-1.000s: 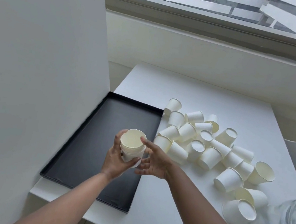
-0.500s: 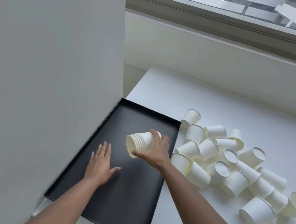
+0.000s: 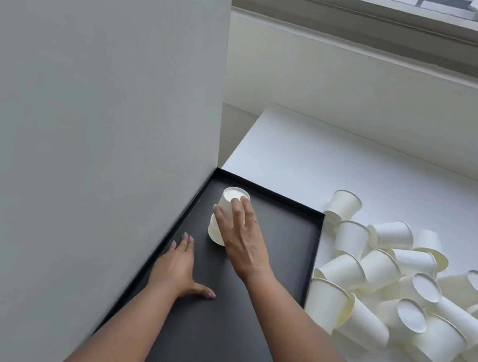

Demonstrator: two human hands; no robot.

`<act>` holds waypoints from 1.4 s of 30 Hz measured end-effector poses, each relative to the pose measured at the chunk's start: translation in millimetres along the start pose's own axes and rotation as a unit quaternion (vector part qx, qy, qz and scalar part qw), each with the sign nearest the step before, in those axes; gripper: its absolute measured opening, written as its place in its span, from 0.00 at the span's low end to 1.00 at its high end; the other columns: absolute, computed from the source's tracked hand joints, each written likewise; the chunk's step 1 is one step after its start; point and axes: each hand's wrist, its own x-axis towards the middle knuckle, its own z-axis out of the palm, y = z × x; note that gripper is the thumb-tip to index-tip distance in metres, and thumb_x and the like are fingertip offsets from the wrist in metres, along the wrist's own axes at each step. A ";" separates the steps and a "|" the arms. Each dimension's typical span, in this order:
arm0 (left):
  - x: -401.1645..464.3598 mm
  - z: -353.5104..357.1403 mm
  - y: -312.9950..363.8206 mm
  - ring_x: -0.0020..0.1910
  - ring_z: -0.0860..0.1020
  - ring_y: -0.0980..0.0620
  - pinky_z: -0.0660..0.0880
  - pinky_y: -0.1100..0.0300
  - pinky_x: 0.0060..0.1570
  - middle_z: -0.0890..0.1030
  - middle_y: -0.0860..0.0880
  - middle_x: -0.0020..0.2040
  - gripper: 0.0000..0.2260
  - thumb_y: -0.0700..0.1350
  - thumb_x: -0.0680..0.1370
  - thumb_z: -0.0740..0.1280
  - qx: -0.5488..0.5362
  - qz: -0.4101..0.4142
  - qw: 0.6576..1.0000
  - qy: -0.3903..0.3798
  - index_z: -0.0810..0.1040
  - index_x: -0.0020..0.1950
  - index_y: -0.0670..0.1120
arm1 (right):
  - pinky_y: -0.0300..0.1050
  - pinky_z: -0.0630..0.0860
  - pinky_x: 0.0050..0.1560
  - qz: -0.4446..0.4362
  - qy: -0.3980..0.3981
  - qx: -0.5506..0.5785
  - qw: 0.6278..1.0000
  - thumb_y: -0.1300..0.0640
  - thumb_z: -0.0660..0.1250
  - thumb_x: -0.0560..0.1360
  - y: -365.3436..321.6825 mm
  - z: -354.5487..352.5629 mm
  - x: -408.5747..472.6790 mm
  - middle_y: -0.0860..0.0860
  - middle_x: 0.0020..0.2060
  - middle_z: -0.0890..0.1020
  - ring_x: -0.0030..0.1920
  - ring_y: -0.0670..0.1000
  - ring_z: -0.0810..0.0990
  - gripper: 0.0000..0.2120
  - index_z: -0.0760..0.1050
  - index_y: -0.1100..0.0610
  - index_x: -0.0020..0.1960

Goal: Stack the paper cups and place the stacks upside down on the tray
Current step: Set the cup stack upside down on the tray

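Room and furnishings, taken from the white table as our reference.

We note a white table point(image 3: 373, 177) with a matte top, lit by soft, even daylight. Hard against its left edge stands a tall, plain grey panel point(image 3: 88, 94) that fills the left of the view; we cannot tell whether it is a wall or a partition. Behind the table's far edge runs a low cream wall point(image 3: 386, 94), and we see a narrow gap between the two at the far left corner. Above that wall sits a grey-green window sill point(image 3: 382, 22), and over it the window point(image 3: 447, 2), through which we make out only pale, bright building surfaces.
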 end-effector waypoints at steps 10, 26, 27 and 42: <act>5.3 2.5 6.6 0.77 0.53 0.46 0.60 0.56 0.71 0.48 0.47 0.78 0.62 0.68 0.57 0.74 0.005 0.002 1.000 0.009 0.44 0.77 0.42 | 0.47 0.79 0.40 0.006 -0.074 0.102 0.992 0.75 0.57 0.71 12.1 5.9 41.6 0.64 0.63 0.71 0.70 0.60 0.66 0.28 0.61 0.61 0.69; 13.9 7.6 8.2 0.77 0.52 0.45 0.59 0.57 0.72 0.48 0.47 0.78 0.61 0.68 0.57 0.73 0.008 0.007 1.000 0.008 0.43 0.77 0.42 | 0.43 0.72 0.38 0.023 -0.092 0.089 0.992 0.76 0.59 0.69 19.4 26.7 94.7 0.57 0.62 0.67 0.62 0.55 0.68 0.29 0.60 0.61 0.68; 14.5 6.7 8.5 0.77 0.52 0.45 0.59 0.57 0.72 0.48 0.46 0.78 0.61 0.68 0.57 0.73 0.011 0.007 1.000 0.007 0.44 0.77 0.42 | 0.43 0.69 0.36 0.029 -0.094 0.097 0.990 0.76 0.60 0.68 19.8 25.9 95.5 0.57 0.62 0.67 0.61 0.55 0.69 0.30 0.61 0.60 0.67; 15.4 2.2 12.5 0.77 0.51 0.44 0.59 0.55 0.72 0.46 0.46 0.78 0.61 0.66 0.59 0.75 0.010 -0.011 1.000 -0.012 0.42 0.77 0.41 | 0.45 0.66 0.59 -0.015 -0.033 0.145 0.989 0.72 0.58 0.71 23.7 28.3 97.0 0.56 0.59 0.73 0.61 0.56 0.69 0.22 0.67 0.61 0.63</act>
